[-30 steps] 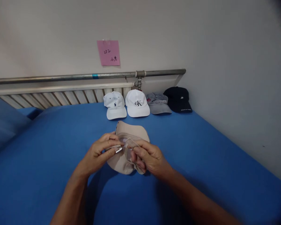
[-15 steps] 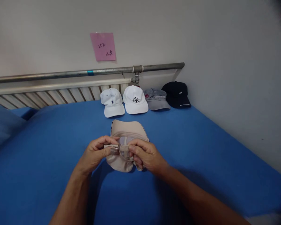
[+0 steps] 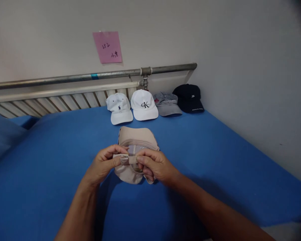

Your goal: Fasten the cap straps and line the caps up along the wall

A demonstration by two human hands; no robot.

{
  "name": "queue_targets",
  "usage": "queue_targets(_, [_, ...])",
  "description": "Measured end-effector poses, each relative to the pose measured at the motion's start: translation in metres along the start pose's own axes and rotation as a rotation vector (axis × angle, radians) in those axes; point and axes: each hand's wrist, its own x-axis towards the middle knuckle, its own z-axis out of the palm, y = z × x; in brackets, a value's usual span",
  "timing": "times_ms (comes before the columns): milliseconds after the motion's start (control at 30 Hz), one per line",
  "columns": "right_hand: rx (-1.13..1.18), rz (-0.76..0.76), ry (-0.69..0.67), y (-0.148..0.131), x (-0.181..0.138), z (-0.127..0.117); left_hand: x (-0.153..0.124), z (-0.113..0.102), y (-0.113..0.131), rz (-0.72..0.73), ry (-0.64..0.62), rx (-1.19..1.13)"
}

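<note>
I hold a beige cap (image 3: 136,138) upside down over the blue bed (image 3: 52,160), its brim pointing away from me. My left hand (image 3: 104,164) pinches the small metal buckle (image 3: 124,161) of the cap's back strap. My right hand (image 3: 154,165) grips the beige strap (image 3: 132,159) right beside the buckle, fingers curled round it. The two hands almost touch at the strap.
Several caps sit in a row at the bed's far edge: a white one (image 3: 119,108), a white one with black letters (image 3: 143,104), a grey one (image 3: 167,103) and a black one (image 3: 189,97). Behind them run a metal pipe (image 3: 65,78) and a radiator (image 3: 52,98). A pink note (image 3: 107,47) hangs on the wall.
The strap was loose and looped a second ago; it now lies taut and straight between my hands at the buckle. The view has tilted slightly.
</note>
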Motion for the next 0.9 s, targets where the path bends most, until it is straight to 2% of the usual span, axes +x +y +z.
queue_targets(267, [-0.018, -0.010, 0.019, 0.002, 0.000, -0.001, 0.000, 0.001, -0.001, -0.012, -0.031, 0.013])
queue_targets(500, [-0.163, -0.180, 0.094, 0.007, 0.000, 0.002, -0.001, 0.001, 0.001, 0.016, -0.059, -0.013])
queue_targets(767, [-0.210, -0.185, 0.124, 0.009, 0.004, 0.003, -0.003, 0.004, 0.001, 0.028, -0.031, 0.038])
queue_targets(900, [-0.141, -0.147, 0.121, 0.014, 0.005, 0.004, -0.003, 0.007, 0.000, 0.046, -0.019, 0.018])
